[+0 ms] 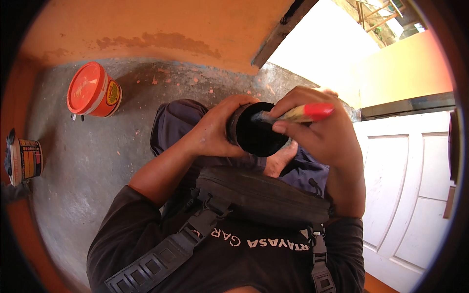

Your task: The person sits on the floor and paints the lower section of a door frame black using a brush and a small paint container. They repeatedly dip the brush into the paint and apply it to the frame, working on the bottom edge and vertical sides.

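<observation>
— What does each hand have?

— The left hand [212,134] is wrapped around the side of a small black can [254,129], held up in front of the chest with its open mouth tipped toward the camera. The right hand [322,136] pinches a paintbrush [298,114] by its red handle, and the bristle end reaches into the can's mouth.

— So both grips are closed?

— Yes, the left clasps the can wall and the right clamps the brush between thumb and fingers.

— How would the can handle?

— It looks like a stiff tin, light enough for one hand. If there is wet paint inside, it could slosh or slip, so the side wall is the sensible place to hold. I can't tell how full it is; the inside is just dark.

— Anything around?

— An orange tub [93,90] with a red lid lies on the grey floor [97,161] by the orange wall [161,24], well apart from the hands. A smaller labelled can [24,158] sits at the far left. A white door [405,195] is on the right.
</observation>
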`<action>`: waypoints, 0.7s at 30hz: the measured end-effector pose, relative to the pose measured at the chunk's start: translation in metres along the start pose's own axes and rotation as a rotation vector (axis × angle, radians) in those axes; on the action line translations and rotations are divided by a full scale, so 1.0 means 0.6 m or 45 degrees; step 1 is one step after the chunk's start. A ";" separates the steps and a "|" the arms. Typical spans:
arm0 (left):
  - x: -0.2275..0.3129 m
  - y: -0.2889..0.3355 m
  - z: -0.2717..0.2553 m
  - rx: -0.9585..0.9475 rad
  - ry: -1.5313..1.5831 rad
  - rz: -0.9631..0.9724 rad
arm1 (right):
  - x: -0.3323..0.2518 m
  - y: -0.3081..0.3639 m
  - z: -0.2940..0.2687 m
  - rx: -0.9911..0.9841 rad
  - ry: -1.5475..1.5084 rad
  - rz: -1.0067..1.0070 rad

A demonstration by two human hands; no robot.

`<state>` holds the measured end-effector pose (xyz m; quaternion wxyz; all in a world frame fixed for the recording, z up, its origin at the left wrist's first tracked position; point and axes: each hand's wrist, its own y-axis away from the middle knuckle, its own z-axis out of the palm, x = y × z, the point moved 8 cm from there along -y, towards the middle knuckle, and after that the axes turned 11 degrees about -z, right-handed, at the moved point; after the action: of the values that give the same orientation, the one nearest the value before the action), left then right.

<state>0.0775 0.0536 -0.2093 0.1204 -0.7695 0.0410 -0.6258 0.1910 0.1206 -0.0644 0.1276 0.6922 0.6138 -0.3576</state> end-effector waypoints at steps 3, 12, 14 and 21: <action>0.007 0.000 -0.004 -0.017 0.113 -0.104 | 0.041 0.011 -0.020 0.211 -0.328 0.244; 0.000 -0.005 -0.003 -0.059 0.367 -0.148 | 0.159 0.034 -0.047 0.555 -1.013 0.313; 0.003 -0.007 -0.006 -0.066 0.350 -0.173 | 0.172 0.039 -0.044 0.600 -1.135 0.355; -0.003 -0.011 -0.002 -0.096 0.421 -0.233 | 0.162 0.036 -0.060 0.598 -0.870 0.286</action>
<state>0.0756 0.0602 -0.2090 0.0257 -0.6608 0.0134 -0.7500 0.2226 0.2119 -0.1076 0.2007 0.6067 0.3590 -0.6803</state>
